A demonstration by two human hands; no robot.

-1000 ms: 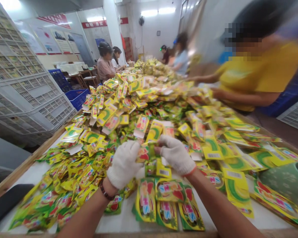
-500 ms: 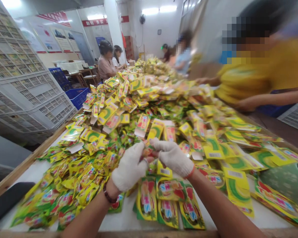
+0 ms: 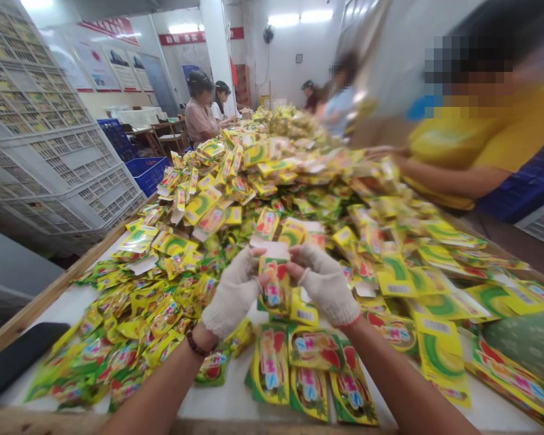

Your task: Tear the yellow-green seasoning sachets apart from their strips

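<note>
Between my hands is a small printed carton (image 3: 274, 284), upright, with its pale top flap raised. My left hand (image 3: 236, 290), in a white fingerless glove, grips its left side. The gloved right hand (image 3: 324, 284) pinches the right side near the top. Below them, flat packets (image 3: 306, 386) with fruit pictures lie on the white tabletop, and another yellow carton (image 3: 303, 311) showing a barcode is just behind the held one. Loose yellow-green packets (image 3: 154, 326) are heaped to the left of my left hand.
A large mound of cartons (image 3: 263, 163) fills the table's far part. White crates (image 3: 72, 157) are stacked at left, near a blue crate (image 3: 147, 172). A black flat object (image 3: 22, 356) and a green patterned container (image 3: 526, 341) flank me. A yellow-shirted co-worker (image 3: 471, 145) is at right.
The carton has come into clear view between my hands, its flap now up. My hands have moved slightly apart around it. The co-worker at right has shifted their arms.
</note>
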